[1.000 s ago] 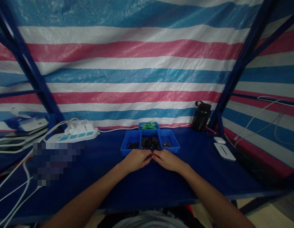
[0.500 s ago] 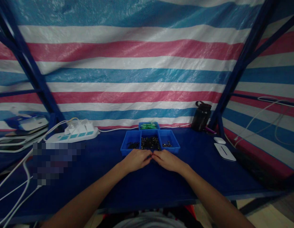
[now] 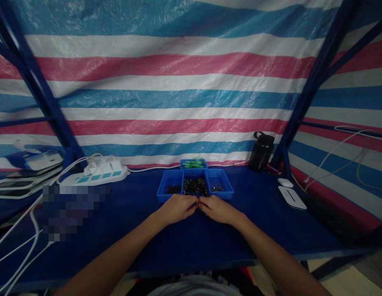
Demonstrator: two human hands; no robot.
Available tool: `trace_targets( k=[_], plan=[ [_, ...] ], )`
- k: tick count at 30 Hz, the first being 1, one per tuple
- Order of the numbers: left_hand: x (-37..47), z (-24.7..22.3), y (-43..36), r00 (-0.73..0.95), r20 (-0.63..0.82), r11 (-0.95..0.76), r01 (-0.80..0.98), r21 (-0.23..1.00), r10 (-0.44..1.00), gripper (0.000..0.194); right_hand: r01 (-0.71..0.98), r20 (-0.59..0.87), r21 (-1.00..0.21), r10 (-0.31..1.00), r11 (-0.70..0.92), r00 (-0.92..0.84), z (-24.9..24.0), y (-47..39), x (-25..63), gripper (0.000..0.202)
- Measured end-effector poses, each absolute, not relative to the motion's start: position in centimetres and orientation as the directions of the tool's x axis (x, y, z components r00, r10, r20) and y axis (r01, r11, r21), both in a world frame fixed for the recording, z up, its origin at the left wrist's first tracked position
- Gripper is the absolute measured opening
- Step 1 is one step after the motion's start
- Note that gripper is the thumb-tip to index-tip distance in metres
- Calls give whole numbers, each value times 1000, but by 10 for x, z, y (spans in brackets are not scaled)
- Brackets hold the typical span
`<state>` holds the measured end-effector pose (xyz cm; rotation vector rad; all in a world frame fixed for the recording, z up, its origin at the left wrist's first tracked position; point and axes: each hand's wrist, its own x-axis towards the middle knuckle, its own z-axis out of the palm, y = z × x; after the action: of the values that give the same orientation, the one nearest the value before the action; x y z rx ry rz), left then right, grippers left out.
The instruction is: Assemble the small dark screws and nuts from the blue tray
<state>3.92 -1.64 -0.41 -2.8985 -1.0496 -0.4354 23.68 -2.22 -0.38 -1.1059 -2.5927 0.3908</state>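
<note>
My left hand (image 3: 179,206) and my right hand (image 3: 216,208) meet fingertip to fingertip just in front of the blue bins. Both have their fingers closed in a pinch; whatever lies between them is too small and hidden to name. Behind the hands, the middle blue bin (image 3: 195,174) holds a heap of small dark, shiny parts (image 3: 195,186). In the left blue bin (image 3: 169,179) lie thin black pieces (image 3: 173,189). A few small metallic pieces (image 3: 218,188) rest in the right blue bin (image 3: 228,186).
A further blue bin with green items (image 3: 192,163) stands at the back. On the left are a white power strip (image 3: 101,177), cables and stacked devices (image 3: 27,176). A black bottle (image 3: 262,151), a white case (image 3: 285,183) and a flat white device (image 3: 292,197) are on the right.
The fingertips of my right hand have shifted very slightly to the right. Otherwise both hands keep their place before the bins.
</note>
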Motion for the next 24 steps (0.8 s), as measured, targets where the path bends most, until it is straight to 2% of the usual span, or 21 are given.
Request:
trace_targets(
  k=[4, 10, 24],
  plan=[
    [39, -5, -16, 741, 272, -779, 624, 58, 614, 9, 639, 144, -390, 730, 663, -668, -6, -22, 238, 20],
    [39, -6, -16, 749, 275, -787, 615, 50, 603, 10, 634, 164, -375, 721, 677, -673, -8, -20, 238, 19],
    [39, -5, -16, 729, 267, -771, 628, 104, 630, 11, 645, 159, -407, 745, 647, -648, -10, -16, 241, 23]
  ],
)
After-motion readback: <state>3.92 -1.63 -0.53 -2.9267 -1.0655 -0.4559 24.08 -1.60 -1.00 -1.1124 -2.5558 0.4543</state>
